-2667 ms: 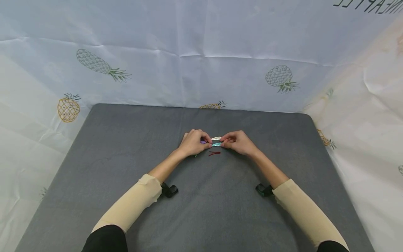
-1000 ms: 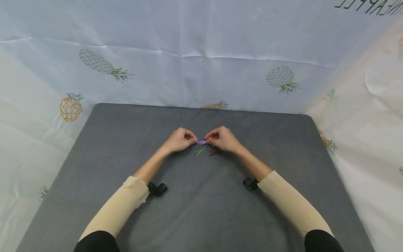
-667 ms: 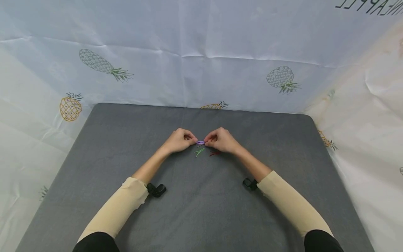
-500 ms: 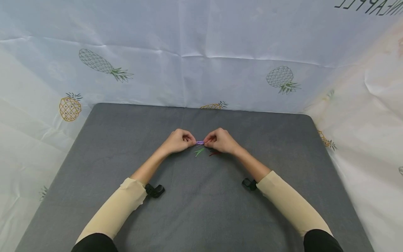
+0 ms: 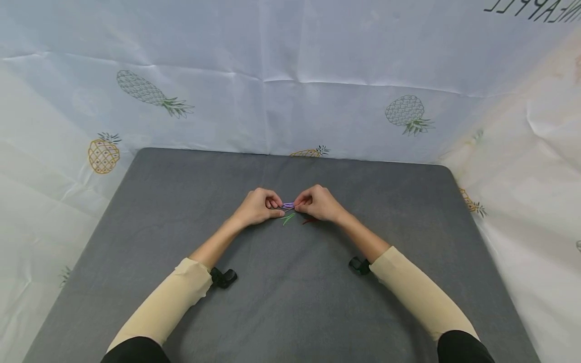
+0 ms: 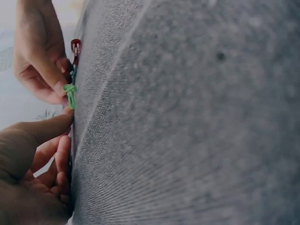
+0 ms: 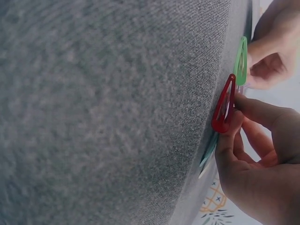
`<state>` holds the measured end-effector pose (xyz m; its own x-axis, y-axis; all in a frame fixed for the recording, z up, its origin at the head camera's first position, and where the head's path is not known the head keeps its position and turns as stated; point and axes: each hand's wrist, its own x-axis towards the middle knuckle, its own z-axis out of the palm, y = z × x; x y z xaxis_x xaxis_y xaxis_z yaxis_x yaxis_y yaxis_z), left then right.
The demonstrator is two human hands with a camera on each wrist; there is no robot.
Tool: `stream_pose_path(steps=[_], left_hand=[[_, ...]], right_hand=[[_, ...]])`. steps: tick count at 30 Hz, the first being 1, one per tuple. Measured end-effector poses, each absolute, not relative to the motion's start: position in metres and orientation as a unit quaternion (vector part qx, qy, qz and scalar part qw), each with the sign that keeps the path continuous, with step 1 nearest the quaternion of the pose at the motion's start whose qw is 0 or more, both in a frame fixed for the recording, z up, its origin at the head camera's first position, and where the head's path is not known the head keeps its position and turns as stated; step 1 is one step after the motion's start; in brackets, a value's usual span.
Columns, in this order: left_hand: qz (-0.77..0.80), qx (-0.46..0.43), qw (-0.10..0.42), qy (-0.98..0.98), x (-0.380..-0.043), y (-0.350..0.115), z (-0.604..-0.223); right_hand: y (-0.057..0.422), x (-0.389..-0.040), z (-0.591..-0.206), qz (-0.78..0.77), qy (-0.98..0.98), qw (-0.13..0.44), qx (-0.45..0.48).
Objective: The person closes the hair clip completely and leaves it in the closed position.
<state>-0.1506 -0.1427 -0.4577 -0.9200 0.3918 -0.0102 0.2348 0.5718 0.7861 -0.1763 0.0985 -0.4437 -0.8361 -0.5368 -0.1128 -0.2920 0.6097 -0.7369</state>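
A purple snap hair clip (image 5: 288,205) spans the gap between the two hands over the grey table. My right hand (image 5: 318,203) pinches its right end between thumb and forefinger. My left hand (image 5: 259,206) is at the other end, its forefinger beside the clip and its thumb parted below. Just in front lies a green snap hair clip (image 5: 288,219), near the left thumb tip. A red snap hair clip (image 7: 224,105) lies close by my right fingers, partly covered in the head view. Behind it in the right wrist view show a teal clip (image 7: 207,152) and a whitish clip (image 7: 206,168).
The grey cloth-covered table (image 5: 290,292) reaches back to a hanging white sheet (image 5: 254,111) printed with pineapples. Each wrist wears a dark camera mount, one on the left (image 5: 223,278) and one on the right (image 5: 359,265).
Both hands moved left from the teal and white clips to the purple one, uncovering the green clip. Since half a second ago, the left thumb has parted from the forefinger; the right hand stays put.
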Motion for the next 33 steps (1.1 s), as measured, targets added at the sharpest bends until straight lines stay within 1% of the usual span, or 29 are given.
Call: stream_pose_path(steps=[8, 16, 26, 33], left_hand=[[0.433, 0.181, 0.079, 0.880, -0.149, -0.143, -0.460], [0.437, 0.181, 0.077, 0.878, -0.148, -0.145, -0.462], [0.458, 0.164, 0.058, 0.872, -0.146, -0.145, -0.453], [0.465, 0.164, 0.032, 0.869, -0.145, -0.140, -0.445]], right_hand=[[0.098, -0.175, -0.443, -0.383, 0.876, 0.162, -0.242], [0.098, -0.174, -0.442, -0.392, 0.873, 0.157, -0.242], [0.096, -0.170, -0.433, -0.426, 0.867, 0.129, -0.224], [0.094, -0.170, -0.428, -0.466, 0.855, 0.109, -0.201]])
